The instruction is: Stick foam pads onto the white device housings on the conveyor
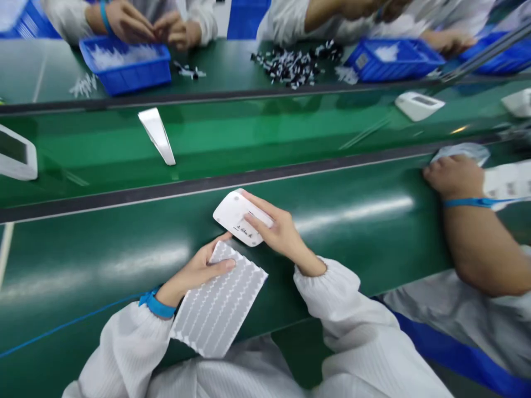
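Observation:
My left hand (211, 265) is closed on a sheet of grey stickers (222, 309), thumb on top, above the near green work surface. The sheet hangs tilted toward my lap and carries rows of small grey labels with white gaps. Just beyond it, my right hand (276, 224) grips a white plastic device (238, 213) with rounded corners, its thumb lying across the face. Small dark printing and round grey spots at the corners show on that face. A finger of my left hand reaches to the device's lower edge; whether it touches is unclear.
A green conveyor belt (257, 132) crosses ahead, carrying a white wedge-shaped piece (157, 135) and white devices (418, 105). Beyond it stand blue bins (128, 72) and a pile of black-and-white parts (288, 66), with co-workers' hands (133, 22). A co-worker's arm (477, 237) rests at right.

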A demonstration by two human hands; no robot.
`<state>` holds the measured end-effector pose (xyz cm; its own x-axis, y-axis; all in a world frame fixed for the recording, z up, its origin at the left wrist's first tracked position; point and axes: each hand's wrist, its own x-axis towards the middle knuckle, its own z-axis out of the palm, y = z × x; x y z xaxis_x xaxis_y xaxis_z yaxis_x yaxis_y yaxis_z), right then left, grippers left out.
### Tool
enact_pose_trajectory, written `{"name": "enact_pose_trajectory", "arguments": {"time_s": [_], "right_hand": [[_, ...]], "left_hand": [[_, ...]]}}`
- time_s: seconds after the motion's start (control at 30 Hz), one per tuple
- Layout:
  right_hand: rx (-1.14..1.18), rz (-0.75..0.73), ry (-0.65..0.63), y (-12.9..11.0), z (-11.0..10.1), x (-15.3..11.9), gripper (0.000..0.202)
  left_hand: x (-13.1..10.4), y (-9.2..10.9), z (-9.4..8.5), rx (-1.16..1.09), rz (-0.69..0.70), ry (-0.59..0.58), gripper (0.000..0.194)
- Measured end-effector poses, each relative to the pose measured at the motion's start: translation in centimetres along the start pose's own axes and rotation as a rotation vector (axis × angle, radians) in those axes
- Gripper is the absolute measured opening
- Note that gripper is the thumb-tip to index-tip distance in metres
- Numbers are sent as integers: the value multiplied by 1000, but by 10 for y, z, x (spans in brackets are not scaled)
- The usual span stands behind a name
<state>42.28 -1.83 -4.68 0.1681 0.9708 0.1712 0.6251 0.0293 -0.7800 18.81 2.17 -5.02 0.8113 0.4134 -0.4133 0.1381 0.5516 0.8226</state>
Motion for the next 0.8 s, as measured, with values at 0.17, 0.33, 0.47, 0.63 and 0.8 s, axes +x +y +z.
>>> {"name": "enact_pose_trajectory", "arguments": {"time_s": [0.17, 0.33, 0.47, 0.63, 0.8], "right_hand": [[-349, 23, 404, 21, -14, 125, 48], [-583, 239, 342, 42, -19, 209, 53], [-542, 158, 455, 40, 12, 184, 78], [-173, -103, 398, 11, 83, 64, 40], [128, -312, -20, -34, 137, -8, 20]], "left_hand": [[-3, 8, -11, -172, -74, 11, 81], [-10, 23, -29, 5, -90, -92, 56], [-19, 26, -50, 179, -17, -60, 46], [-39, 22, -70, 297, 65, 120, 45], [-57, 24, -82, 372, 83, 75, 45]]}}
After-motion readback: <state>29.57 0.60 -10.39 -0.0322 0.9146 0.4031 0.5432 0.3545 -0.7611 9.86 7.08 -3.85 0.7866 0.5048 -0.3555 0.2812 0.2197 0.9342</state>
